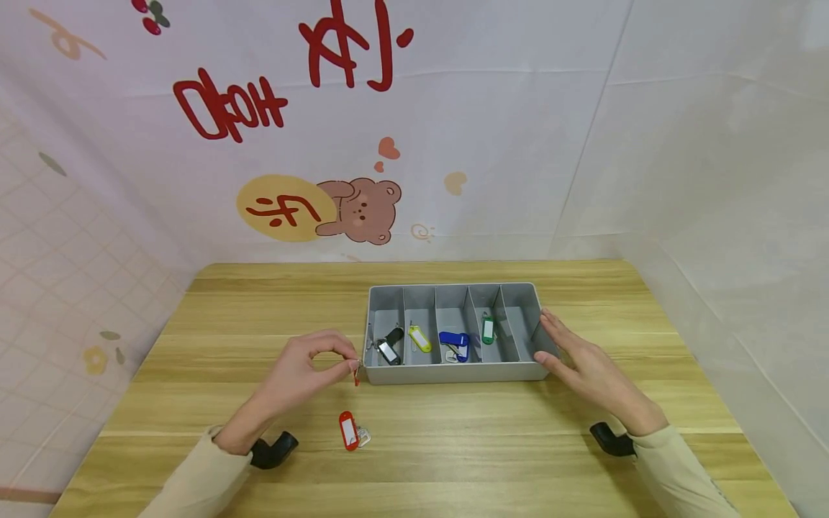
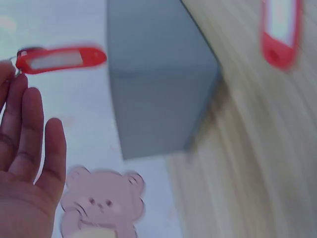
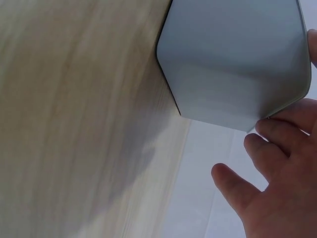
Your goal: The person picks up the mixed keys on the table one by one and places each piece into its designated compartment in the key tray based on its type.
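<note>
My left hand (image 1: 314, 362) pinches a red key tag (image 2: 62, 59) by its metal ring, between thumb and index finger, beside the left end of a grey divided tray (image 1: 453, 373). The tag dangles from the fingertips, and its white label shows in the left wrist view. A second red key tag (image 1: 348, 430) with metal pieces on its ring lies on the table in front of the tray's left end. My right hand (image 1: 592, 370) rests against the tray's right end, fingers extended along the outer wall, thumb at the front corner.
From left to right the tray holds black key tags (image 1: 388, 351), a yellow key tag (image 1: 419, 339), blue key tags (image 1: 455, 339) and a green key tag (image 1: 488, 329). The rightmost compartment shows a bare floor. A white printed sheet (image 1: 518, 129) hangs behind the wooden table (image 1: 492, 453).
</note>
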A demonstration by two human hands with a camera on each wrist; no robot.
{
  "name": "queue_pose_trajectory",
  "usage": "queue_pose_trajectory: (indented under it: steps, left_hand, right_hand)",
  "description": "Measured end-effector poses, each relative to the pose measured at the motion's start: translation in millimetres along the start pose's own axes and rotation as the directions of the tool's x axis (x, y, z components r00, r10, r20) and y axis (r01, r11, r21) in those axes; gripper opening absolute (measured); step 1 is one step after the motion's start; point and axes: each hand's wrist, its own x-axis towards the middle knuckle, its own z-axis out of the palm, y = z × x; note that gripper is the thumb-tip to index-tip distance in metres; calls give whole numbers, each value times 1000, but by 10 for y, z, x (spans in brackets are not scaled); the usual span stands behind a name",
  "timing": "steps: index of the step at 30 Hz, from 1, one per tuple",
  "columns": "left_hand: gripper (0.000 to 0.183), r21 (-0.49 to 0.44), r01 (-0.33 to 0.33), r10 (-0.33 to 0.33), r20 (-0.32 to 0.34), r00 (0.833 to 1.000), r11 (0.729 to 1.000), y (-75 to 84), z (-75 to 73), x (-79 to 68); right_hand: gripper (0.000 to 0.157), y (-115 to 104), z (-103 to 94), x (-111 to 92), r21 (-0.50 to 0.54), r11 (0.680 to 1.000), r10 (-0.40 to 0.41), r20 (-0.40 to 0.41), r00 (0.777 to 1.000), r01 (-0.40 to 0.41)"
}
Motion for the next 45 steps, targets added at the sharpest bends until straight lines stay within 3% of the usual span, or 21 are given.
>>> queue_pose_trajectory:
  steps: [9, 14, 31, 45]
  left_hand:
    - [8, -107, -74, 68, -54, 996, 992, 359, 287, 268]
    - [6, -177, -125, 115, -63, 991, 976, 478, 487, 420]
    - [4, -259, -159, 155, -39, 987, 953, 646, 1261, 930]
    - [8, -266, -97, 80, -75, 994, 959, 660, 1623, 1240]
  right_hand:
    - [75, 32, -13, -12, 0, 1000, -3, 4, 1000, 3]
    - [76, 20, -10, 4, 9, 1000, -7, 13, 1000, 7]
    - [74, -21, -33, 45, 10, 999, -34, -14, 999, 34]
    - [78, 49, -48, 40, 22, 999, -50, 3, 999, 50]
